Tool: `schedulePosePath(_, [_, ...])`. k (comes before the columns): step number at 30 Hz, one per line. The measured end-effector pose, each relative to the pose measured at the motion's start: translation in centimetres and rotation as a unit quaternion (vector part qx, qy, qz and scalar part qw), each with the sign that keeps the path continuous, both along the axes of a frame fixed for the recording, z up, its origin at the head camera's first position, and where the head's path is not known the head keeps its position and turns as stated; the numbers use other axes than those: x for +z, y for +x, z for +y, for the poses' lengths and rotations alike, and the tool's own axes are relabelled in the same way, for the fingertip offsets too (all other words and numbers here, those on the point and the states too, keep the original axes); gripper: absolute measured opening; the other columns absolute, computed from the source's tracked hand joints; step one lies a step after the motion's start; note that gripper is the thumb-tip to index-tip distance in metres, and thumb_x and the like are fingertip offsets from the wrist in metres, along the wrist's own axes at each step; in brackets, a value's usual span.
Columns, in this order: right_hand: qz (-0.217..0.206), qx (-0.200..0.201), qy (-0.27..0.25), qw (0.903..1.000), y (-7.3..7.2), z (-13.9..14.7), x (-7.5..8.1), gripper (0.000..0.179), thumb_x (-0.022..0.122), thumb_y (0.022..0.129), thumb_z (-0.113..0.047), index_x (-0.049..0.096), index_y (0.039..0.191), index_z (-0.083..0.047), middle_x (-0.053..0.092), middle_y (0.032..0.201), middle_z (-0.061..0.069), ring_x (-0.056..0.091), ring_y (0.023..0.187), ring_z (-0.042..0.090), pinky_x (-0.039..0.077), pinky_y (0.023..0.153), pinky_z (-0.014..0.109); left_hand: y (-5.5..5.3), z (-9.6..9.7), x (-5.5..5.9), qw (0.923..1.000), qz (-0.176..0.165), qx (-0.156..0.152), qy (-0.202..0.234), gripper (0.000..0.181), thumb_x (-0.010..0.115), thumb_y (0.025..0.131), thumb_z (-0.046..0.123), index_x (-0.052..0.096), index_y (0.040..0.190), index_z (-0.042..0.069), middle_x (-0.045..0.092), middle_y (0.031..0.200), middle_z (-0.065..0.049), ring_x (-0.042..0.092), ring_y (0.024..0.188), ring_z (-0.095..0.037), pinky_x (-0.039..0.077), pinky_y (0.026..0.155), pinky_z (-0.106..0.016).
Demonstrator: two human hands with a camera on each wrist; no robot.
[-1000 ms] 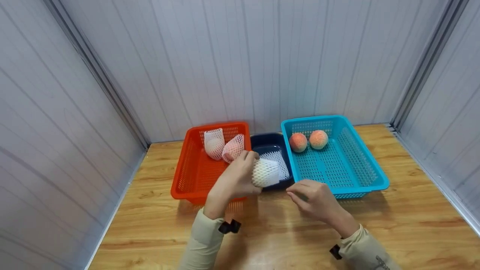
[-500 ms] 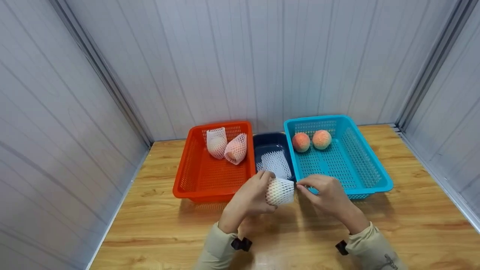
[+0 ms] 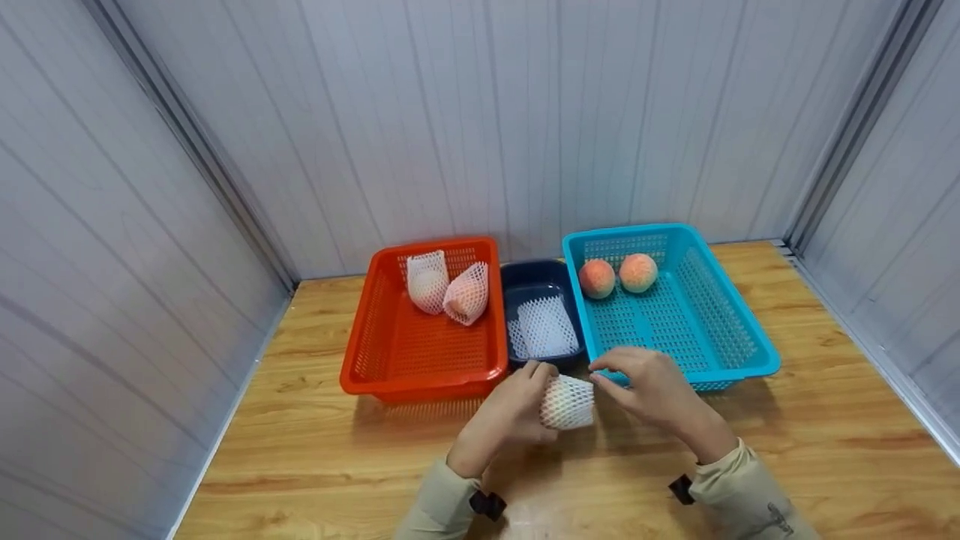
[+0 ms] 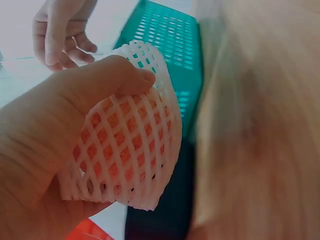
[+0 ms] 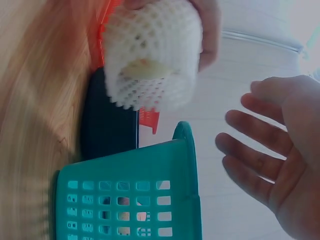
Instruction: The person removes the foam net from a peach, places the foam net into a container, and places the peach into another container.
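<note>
Gripping net (image 3: 568,405) in L hand (image 3: 517,412), head cam: it's over table (image 3: 300,450), just in front of navy tub (image 3: 534,279). R hand (image 3: 651,390) relaxed, just beside net, nr blue basket (image 3: 697,319). L wrist cam: L thumb (image 4: 112,75) over net, orange peach (image 4: 119,136) inside. R wrist cam: R fingers (image 5: 257,131) loose, apart from net; net's open end shows.

Soft light casts faint shadows on the bench (image 3: 300,450), which blurs in both wrist views. Glare whitens an upper corner of each.
</note>
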State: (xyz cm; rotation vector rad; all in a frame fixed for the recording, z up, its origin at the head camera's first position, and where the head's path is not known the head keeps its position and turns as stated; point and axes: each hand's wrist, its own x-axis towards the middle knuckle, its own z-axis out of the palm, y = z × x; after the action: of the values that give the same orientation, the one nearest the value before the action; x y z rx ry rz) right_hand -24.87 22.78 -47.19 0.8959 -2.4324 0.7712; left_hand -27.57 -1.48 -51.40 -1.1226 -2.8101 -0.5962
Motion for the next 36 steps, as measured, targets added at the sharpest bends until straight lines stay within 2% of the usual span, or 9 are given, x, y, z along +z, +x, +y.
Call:
schedulePosePath(4, [-0.025, -0.006, 0.011, 0.9996, 0.2, -0.3, 0.2, 0.009, 0.076, 0.085, -0.018, 0.073, 0.094, -0.015, 0.07, 0.092, -0.005, 0.065, 0.084, 0.01, 0.055, 0.074, 0.033, -0.3, -0.3, -0.8, 0.9997, -0.021, 0.01, -0.001, 0.078, 0.089, 0.065, 0.035, 0.044, 0.127, 0.016, 0.05, 0.113, 0.002, 0.053, 0.095, -0.013, 0.048, 0.09, -0.028])
schedulePosePath(7, [-0.026, -0.003, 0.011, 0.9996, 0.2, -0.3, 0.1, 0.009, 0.076, 0.085, -0.017, 0.073, 0.093, -0.014, 0.069, 0.092, -0.005, 0.066, 0.083, 0.013, 0.055, 0.073, 0.034, -0.4, -0.5, -1.3, 0.9995, -0.027, 0.015, 0.002, 0.079, 0.089, 0.066, 0.036, 0.044, 0.128, 0.016, 0.05, 0.113, 0.002, 0.053, 0.096, -0.013, 0.048, 0.089, -0.028])
schedulePosePath(12, [-0.022, 0.003, 0.014, 0.9997, 0.2, -0.3, -0.2, 0.007, 0.075, 0.086, -0.016, 0.073, 0.093, -0.014, 0.069, 0.091, -0.005, 0.066, 0.083, 0.015, 0.055, 0.072, 0.033, -0.4, -0.6, -1.8, 0.9996, -0.021, 0.016, 0.004, 0.081, 0.09, 0.063, 0.035, 0.045, 0.128, 0.017, 0.05, 0.112, 0.002, 0.052, 0.095, -0.012, 0.048, 0.088, -0.027])
schedulePosePath(18, [-0.048, -0.006, 0.013, 0.9987, 0.2, -0.2, -0.3, 0.007, 0.074, 0.087, -0.017, 0.073, 0.094, -0.016, 0.068, 0.092, -0.008, 0.066, 0.083, 0.014, 0.055, 0.072, 0.033, -0.3, -0.2, -2.3, 0.9997, -0.018, 0.013, -0.007, 0.082, 0.088, 0.065, 0.039, 0.043, 0.13, 0.017, 0.05, 0.112, 0.002, 0.052, 0.094, -0.012, 0.049, 0.087, -0.026])
schedulePosePath(26, [-0.07, -0.007, 0.009, 0.9975, 0.1, 0.0, -0.3, 0.007, 0.073, 0.088, -0.018, 0.074, 0.095, -0.018, 0.068, 0.093, -0.01, 0.064, 0.084, 0.011, 0.054, 0.074, 0.031, -0.5, -0.4, -2.1, 0.9994, 0.003, 0.019, -0.027, 0.081, 0.084, 0.067, 0.049, 0.045, 0.13, 0.018, 0.051, 0.114, 0.003, 0.051, 0.097, -0.014, 0.049, 0.083, -0.028])
schedulePosePath(33, [-0.062, 0.006, 0.009, 0.998, -0.1, 0.1, -0.4, 0.007, 0.073, 0.088, -0.016, 0.073, 0.095, -0.014, 0.069, 0.094, -0.008, 0.065, 0.086, 0.012, 0.055, 0.074, 0.034, -0.3, -0.7, -1.9, 0.9993, -0.011, 0.023, -0.029, 0.09, 0.081, 0.065, 0.061, 0.045, 0.136, 0.018, 0.051, 0.12, 0.002, 0.05, 0.103, -0.016, 0.049, 0.088, -0.033])
schedulePosePath(36, [-0.063, 0.005, 0.01, 0.9979, -0.1, 0.1, -0.5, 0.007, 0.073, 0.088, -0.016, 0.073, 0.095, -0.014, 0.068, 0.094, -0.008, 0.065, 0.085, 0.013, 0.055, 0.074, 0.034, -0.3, -0.7, -1.9, 0.9991, -0.01, 0.023, -0.034, 0.093, 0.08, 0.065, 0.063, 0.044, 0.138, 0.018, 0.051, 0.122, 0.002, 0.051, 0.104, -0.017, 0.05, 0.086, -0.034])
